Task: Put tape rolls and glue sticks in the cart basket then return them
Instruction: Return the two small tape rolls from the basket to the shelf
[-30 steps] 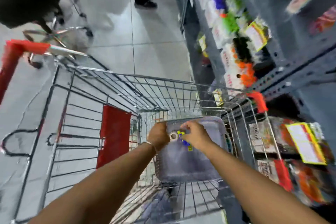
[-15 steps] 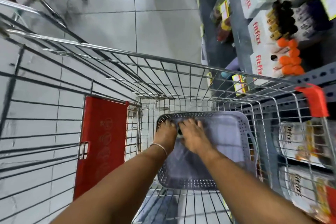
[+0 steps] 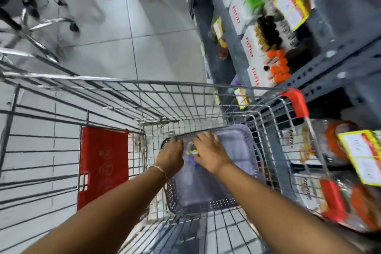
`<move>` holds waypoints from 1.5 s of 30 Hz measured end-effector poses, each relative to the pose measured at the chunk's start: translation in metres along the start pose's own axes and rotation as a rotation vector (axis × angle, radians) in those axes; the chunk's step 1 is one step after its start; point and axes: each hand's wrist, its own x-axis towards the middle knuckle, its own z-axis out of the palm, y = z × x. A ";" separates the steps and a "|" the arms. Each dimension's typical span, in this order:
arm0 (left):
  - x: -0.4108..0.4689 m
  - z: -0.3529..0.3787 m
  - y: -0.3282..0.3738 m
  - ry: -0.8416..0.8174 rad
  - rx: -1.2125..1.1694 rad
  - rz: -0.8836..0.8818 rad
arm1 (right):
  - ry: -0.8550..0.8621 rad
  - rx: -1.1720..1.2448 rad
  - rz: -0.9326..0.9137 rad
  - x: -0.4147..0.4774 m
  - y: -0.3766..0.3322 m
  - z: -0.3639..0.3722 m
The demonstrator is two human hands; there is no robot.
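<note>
- Forearms, nearest: both of yours reach down into the wire cart [image 3: 185, 97]. Keep your elbows clear of the top rim so nothing snags.
- Left hand [image 3: 171, 156], bracelet at the wrist: it lies palm down on the near-left part of the grey plastic basket [image 3: 206, 202]. Its fingers curl toward the items, but whether they pinch anything is hidden, so I cannot tell.
- Right hand [image 3: 212, 154]: it lies palm down just beside the left. Its fingers are spread over the goods, and a grip cannot be confirmed either.
- Tape roll [image 3: 192, 148]: a clear ring showing in the gap between your hands, inside the basket and low against its floor.
- Glue sticks [image 3: 192, 160]: a blurred yellow and blue patch just below the roll, probably these. The count is unreadable.
- Step in hand, as a judgement: settling or gathering the small items in the basket. Work low, let each piece rest on the basket floor before letting go, and keep the roll flat so it cannot wheel off.
- Basket, perforated wall: steady it with one hand, as it may slide on the cart's wire floor.
- Shelf [image 3: 329, 64], far right: stationery stock in rows. The return goes there, so note the right slots.
</note>
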 end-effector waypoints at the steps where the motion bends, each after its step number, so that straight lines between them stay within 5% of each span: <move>1: -0.003 -0.010 0.005 0.012 0.011 0.024 | 0.025 0.021 0.001 -0.010 0.000 -0.014; 13: -0.085 -0.113 0.187 0.258 -0.057 0.542 | 0.707 0.156 0.117 -0.218 0.029 -0.173; 23: -0.198 -0.093 0.454 0.258 -0.210 1.132 | 1.070 0.440 0.612 -0.469 0.092 -0.204; 30: -0.257 -0.040 0.567 -0.112 -0.305 1.093 | 1.136 0.496 1.167 -0.597 0.144 -0.186; 33: -0.265 -0.024 0.596 -0.160 -0.359 1.049 | 1.279 0.674 1.183 -0.627 0.153 -0.183; 45: -0.243 -0.002 0.618 -0.161 -0.180 0.952 | 1.160 0.729 1.196 -0.623 0.192 -0.169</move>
